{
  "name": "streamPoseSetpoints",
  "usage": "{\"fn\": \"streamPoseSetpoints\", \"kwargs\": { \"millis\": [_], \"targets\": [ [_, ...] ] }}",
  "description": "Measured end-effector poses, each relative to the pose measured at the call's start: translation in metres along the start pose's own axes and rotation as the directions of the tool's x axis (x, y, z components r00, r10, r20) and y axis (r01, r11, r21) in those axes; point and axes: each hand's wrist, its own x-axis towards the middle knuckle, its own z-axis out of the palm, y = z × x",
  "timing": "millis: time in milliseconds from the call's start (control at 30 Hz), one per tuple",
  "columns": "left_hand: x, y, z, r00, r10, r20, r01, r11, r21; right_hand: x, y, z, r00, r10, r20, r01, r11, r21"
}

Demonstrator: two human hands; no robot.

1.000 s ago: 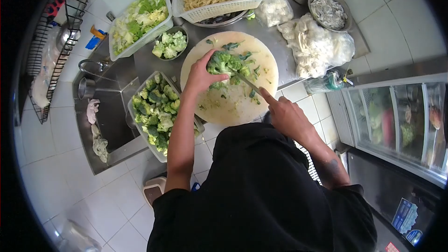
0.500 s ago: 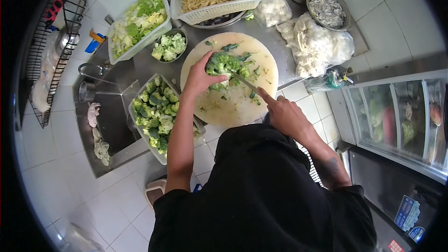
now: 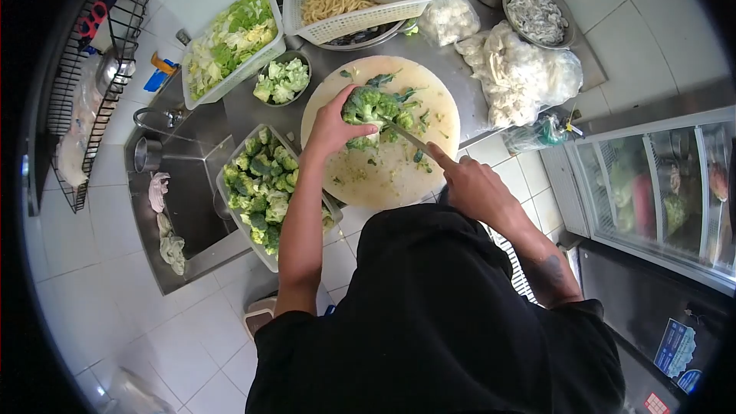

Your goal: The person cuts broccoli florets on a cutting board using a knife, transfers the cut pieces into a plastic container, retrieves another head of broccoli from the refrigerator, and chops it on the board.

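A head of broccoli (image 3: 368, 106) is gripped in my left hand (image 3: 335, 124) above the round cutting board (image 3: 360, 188). My right hand (image 3: 475, 188) is closed around the handle of a knife (image 3: 409, 136), its index finger stretched along the top of the blade. The blade's far end meets the broccoli's right side near the stem; whether it is inside the stem I cannot tell. Trimmed leaves (image 3: 382, 78) and small green scraps lie on the board around the broccoli.
Left of the board stands a tub of broccoli florets (image 3: 264, 184), beside a sink (image 3: 192, 218). A lettuce tub (image 3: 234, 46), a bowl of chopped pieces (image 3: 282, 79), a noodle basket (image 3: 360, 19) and bagged pale food (image 3: 521, 73) surround the board. A glass-fronted fridge (image 3: 659, 192) stands right.
The whole view has shifted slightly. My hands, the broccoli and the knife keep nearly the same pose over the board.
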Motion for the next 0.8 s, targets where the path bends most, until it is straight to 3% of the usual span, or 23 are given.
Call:
{"fn": "streamPoseSetpoints", "kwargs": {
  "millis": [233,333,433,533,733,800],
  "targets": [
    [0.002,-0.001,-0.002,1.000,-0.012,-0.007,0.012,0.999,-0.038,0.003,0.000,-0.001,1.000,-0.005,-0.009,0.005,1.000,0.016],
    [-0.001,0.000,0.000,0.999,-0.010,-0.037,0.011,0.999,0.048,0.005,0.003,0.009,1.000,0.015,-0.005,-0.015,0.999,0.035],
    [-0.002,0.006,0.000,0.998,-0.058,0.008,0.058,0.994,-0.094,0.003,0.000,0.019,0.999,0.036,-0.028,-0.036,0.999,0.026],
    [-0.004,-0.004,0.010,0.994,-0.019,-0.108,0.019,1.000,0.000,0.000,-0.004,0.028,0.998,0.038,-0.044,-0.038,0.999,0.015],
    [-0.011,-0.008,0.015,0.979,-0.067,-0.193,0.062,0.998,-0.029,-0.005,-0.001,0.034,0.992,0.117,-0.040,-0.112,0.988,0.107],
    [-0.017,0.004,0.005,0.973,-0.175,-0.148,0.162,0.982,-0.096,-0.004,0.001,0.035,0.989,0.140,-0.045,-0.132,0.980,0.150]
  ]
}}
